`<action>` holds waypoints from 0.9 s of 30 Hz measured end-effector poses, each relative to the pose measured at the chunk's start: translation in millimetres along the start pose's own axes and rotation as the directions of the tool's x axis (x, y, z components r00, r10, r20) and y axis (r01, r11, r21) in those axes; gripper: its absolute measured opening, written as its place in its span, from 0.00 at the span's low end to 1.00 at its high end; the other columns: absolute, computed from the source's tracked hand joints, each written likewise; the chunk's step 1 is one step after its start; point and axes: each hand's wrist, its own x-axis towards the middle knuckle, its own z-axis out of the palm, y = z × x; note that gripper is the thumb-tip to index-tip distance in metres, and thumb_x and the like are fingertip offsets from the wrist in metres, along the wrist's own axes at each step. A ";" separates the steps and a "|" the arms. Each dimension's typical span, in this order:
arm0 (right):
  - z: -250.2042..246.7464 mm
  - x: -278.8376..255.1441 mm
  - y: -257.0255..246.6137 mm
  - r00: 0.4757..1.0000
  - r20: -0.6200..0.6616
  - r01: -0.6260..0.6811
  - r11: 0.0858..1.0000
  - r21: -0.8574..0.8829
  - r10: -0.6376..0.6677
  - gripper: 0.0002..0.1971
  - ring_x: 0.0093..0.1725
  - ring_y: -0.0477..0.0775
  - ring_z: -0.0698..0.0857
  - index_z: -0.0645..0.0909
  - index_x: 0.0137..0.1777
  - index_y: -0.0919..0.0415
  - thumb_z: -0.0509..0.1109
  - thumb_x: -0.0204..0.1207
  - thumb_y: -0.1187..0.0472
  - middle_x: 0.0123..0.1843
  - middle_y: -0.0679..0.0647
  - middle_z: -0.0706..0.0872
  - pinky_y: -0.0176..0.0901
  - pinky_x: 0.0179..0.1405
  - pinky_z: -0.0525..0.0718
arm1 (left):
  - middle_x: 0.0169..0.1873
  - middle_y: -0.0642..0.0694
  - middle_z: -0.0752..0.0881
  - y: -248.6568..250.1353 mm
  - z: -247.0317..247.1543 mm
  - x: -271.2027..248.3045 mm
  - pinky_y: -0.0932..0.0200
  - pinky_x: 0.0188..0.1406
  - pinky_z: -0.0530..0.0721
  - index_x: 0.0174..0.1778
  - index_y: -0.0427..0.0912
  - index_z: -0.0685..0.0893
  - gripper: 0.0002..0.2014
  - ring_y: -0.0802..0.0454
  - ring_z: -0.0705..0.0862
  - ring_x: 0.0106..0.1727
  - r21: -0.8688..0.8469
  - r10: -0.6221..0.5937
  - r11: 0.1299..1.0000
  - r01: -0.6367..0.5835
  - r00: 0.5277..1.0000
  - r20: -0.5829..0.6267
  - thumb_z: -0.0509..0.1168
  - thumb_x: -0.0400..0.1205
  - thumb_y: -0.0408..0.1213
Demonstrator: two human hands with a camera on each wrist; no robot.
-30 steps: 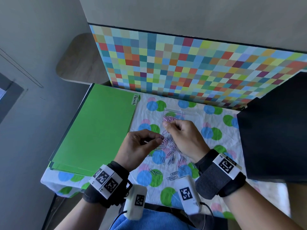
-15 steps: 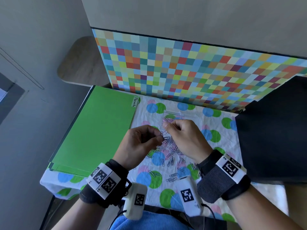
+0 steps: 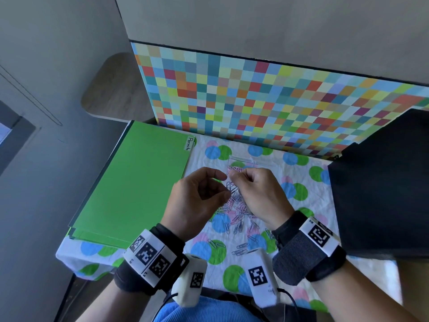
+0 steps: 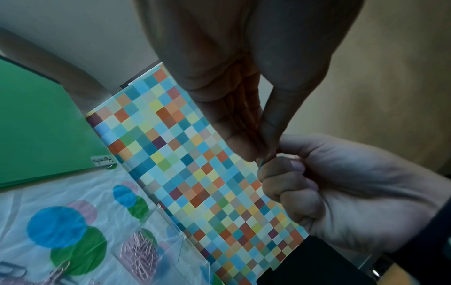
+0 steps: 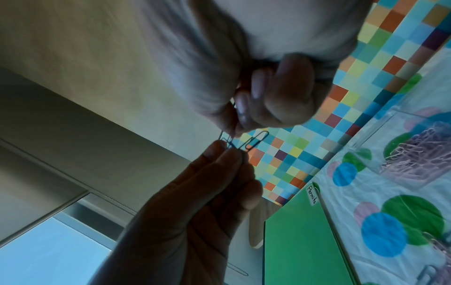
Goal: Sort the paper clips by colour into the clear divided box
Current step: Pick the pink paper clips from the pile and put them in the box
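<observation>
Both hands are raised above a loose pile of pink, blue and silvery paper clips on the spotted cloth. Between them hang a few tangled dark blue clips. My left hand pinches them from the left with thumb and forefinger. My right hand pinches their upper end. In the right wrist view one blue clip sticks out between the right hand and the left hand. Just behind the hands stands the clear divided box, with pink clips in its near left compartment.
A green folder labelled "Permits" lies left of the cloth. A colourful checkered board stands upright behind the box. A black panel covers the right side. More stray clips lie near the front edge.
Both hands have risen from the pile and moved slightly toward the box, lifting the tangled blue clips clear of the other clips.
</observation>
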 end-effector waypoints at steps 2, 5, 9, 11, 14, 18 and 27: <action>0.7 -0.5 -0.1 1.000 0.003 0.014 1.000 -0.020 -0.014 0.25 0.22 0.54 0.71 0.68 0.29 0.72 0.67 0.79 0.54 0.23 0.56 0.64 0.43 0.26 0.62 | 0.32 0.47 0.90 2.2 0.4 -0.2 0.53 0.37 0.86 0.46 0.48 0.85 0.14 0.51 0.86 0.32 0.096 0.039 0.995 -0.039 0.999 -0.005 0.75 0.72 0.27; 1.3 -3.0 -2.6 0.999 0.000 0.048 0.996 -0.074 -0.048 0.21 0.22 0.50 0.66 0.66 0.26 0.66 0.66 0.78 0.57 0.21 0.51 0.63 0.42 0.24 0.62 | 0.31 0.50 0.89 5.7 0.1 -0.1 0.58 0.35 0.85 0.45 0.50 0.86 0.14 0.53 0.87 0.30 0.169 0.070 0.983 -0.068 0.997 -0.006 0.75 0.71 0.27; 0.8 -4.3 -7.9 0.992 -0.014 0.122 0.980 -0.154 -0.126 0.23 0.23 0.47 0.59 0.61 0.26 0.60 0.67 0.78 0.57 0.22 0.49 0.60 0.36 0.20 0.59 | 0.31 0.46 0.90 2.6 -2.7 1.1 0.44 0.41 0.89 0.41 0.47 0.87 0.11 0.45 0.88 0.33 0.105 0.011 0.994 -0.008 1.000 -0.028 0.76 0.70 0.26; 0.6 -5.0 -9.1 0.991 -0.014 0.129 0.975 -0.180 -0.134 0.23 0.24 0.48 0.59 0.61 0.26 0.59 0.67 0.78 0.57 0.22 0.49 0.61 0.37 0.20 0.60 | 0.31 0.45 0.91 0.0 -3.9 0.9 0.41 0.45 0.89 0.40 0.44 0.88 0.09 0.46 0.89 0.34 0.059 -0.036 0.998 0.038 0.999 -0.026 0.76 0.70 0.25; 1.0 -5.9 -7.9 0.992 -0.001 0.126 0.970 -0.209 -0.129 0.23 0.24 0.48 0.58 0.60 0.26 0.59 0.67 0.78 0.57 0.23 0.51 0.61 0.39 0.21 0.59 | 0.33 0.41 0.91 -1.5 -4.9 0.0 0.43 0.47 0.89 0.41 0.38 0.89 0.06 0.43 0.90 0.36 0.013 -0.081 0.997 0.081 0.997 0.014 0.74 0.73 0.23; 1.3 -7.4 -6.5 0.995 0.020 0.101 0.967 -0.235 -0.099 0.21 0.25 0.50 0.60 0.62 0.28 0.61 0.66 0.79 0.56 0.24 0.52 0.63 0.43 0.23 0.59 | 0.33 0.39 0.91 -1.9 -4.4 -0.7 0.48 0.44 0.89 0.41 0.33 0.88 0.03 0.43 0.91 0.37 -0.006 -0.114 0.993 0.114 0.993 0.038 0.71 0.75 0.22; 5.8 -5.1 -7.9 0.996 0.057 0.083 0.936 -0.342 -0.068 0.22 0.24 0.51 0.63 0.61 0.27 0.59 0.64 0.80 0.56 0.24 0.52 0.67 0.39 0.20 0.59 | 0.30 0.44 0.91 -8.2 -2.9 -1.1 0.43 0.42 0.90 0.38 0.38 0.88 0.05 0.46 0.90 0.34 0.132 -0.077 0.988 0.076 0.997 -0.001 0.70 0.75 0.25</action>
